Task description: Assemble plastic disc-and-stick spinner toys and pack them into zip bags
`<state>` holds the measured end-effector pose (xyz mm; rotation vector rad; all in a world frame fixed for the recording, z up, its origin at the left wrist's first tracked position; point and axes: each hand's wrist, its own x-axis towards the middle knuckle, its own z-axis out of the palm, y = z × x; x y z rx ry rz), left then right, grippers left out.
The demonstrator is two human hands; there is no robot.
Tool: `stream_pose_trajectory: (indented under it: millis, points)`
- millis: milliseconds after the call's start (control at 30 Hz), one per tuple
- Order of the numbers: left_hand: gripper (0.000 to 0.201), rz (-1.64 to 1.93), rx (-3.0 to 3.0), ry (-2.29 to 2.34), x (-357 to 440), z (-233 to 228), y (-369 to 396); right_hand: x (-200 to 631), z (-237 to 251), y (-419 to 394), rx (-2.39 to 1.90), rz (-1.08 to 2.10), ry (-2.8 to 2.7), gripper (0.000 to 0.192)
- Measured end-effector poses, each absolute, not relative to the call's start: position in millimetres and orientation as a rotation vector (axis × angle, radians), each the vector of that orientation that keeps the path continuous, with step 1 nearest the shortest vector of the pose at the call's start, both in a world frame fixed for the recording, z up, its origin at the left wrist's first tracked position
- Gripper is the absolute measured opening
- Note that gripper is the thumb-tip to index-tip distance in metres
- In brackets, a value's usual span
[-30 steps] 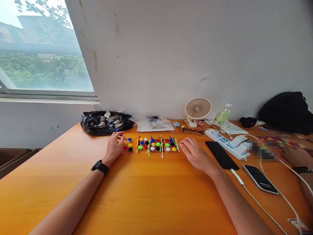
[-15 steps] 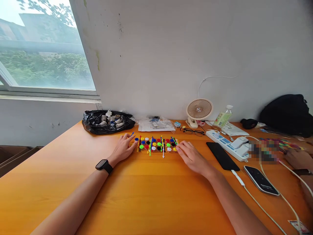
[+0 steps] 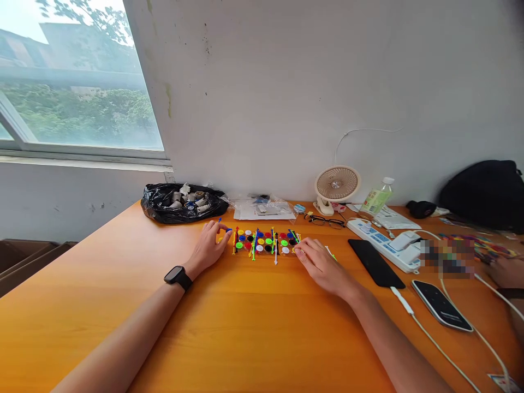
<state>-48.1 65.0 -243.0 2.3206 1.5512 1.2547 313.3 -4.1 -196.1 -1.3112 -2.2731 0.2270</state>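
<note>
A: We've got both hands flat on the orange desk (image 3: 254, 327), smooth glossy wood-look top. Left hand (image 3: 209, 246) sits at 9 o'clock of the pile of coloured pieces (image 3: 265, 242), right hand (image 3: 321, 262) at 3 o'clock of it.

B: What do we log for the pieces?

A: Small round plastic discs in red, yellow, blue, green, black and white, laid in rows, with thin straight plastic sticks (image 3: 275, 246) lying across them. The cluster sits mid-desk, toward 12 o'clock from us, between the two hands.

B: The grip on each side?

A: Left fingers curled loosely against the cluster's edge, a blue disc (image 3: 228, 231) just by the fingertips; we cannot tell whether anything is pinched. Right hand is spread, palm down, fingertips touching the cluster's right edge, nothing held. A green stick (image 3: 331, 253) pokes out from beside it.

B: Anything else we note?

A: Black rectangular smartwatch (image 3: 178, 276) on the left wrist. Crinkled black plastic bag (image 3: 184, 203) at 11 o'clock, holding small rolls. Round beige fan (image 3: 337, 185) at 1 o'clock, wire-frame glasses (image 3: 324, 220) in front of it. White power strip (image 3: 385, 244), flat black phone (image 3: 375, 262) and a second phone (image 3: 441, 304) at 2 to 3 o'clock. Another person's hand (image 3: 507, 271) at the far right edge.
</note>
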Motion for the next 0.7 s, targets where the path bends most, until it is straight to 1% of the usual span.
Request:
stream_pose_trajectory:
  millis: [67, 133, 200, 300, 367, 500, 633, 700]
  points:
    - [0.019, 1.351, 2.291, 1.516, -40, -234, 54, 308, -196, -6, -1.274, 0.285, -2.225, 0.032]
    - [0.018, 1.366, 2.290, 1.418, -27, -224, 36, 299, -196, -11, -1.223, 0.420, -2.152, 0.028]
    - [0.017, 1.242, 2.324, 1.244, -11, -217, 14, 288, -196, -17, -1.154, 0.606, -2.072, 0.027]
    - [0.015, 0.897, 2.440, 0.884, 14, -214, -17, 271, -201, -26, -1.044, 0.836, -1.997, 0.028]
    - [0.015, 0.736, 2.461, 0.763, 26, -217, -29, 263, -205, -30, -1.014, 0.972, -2.010, 0.026]
    - [0.015, 0.639, 2.464, 0.739, 32, -222, -31, 257, -214, -31, -1.016, 1.167, -2.023, 0.024]
    - [0.017, 0.664, 2.383, 0.721, 26, -220, -27, 259, -214, -27, -1.001, 1.201, -1.915, 0.023]
    - [0.013, 0.698, 2.340, 0.775, 24, -218, -27, 260, -213, -24, -0.991, 1.223, -1.836, 0.024]
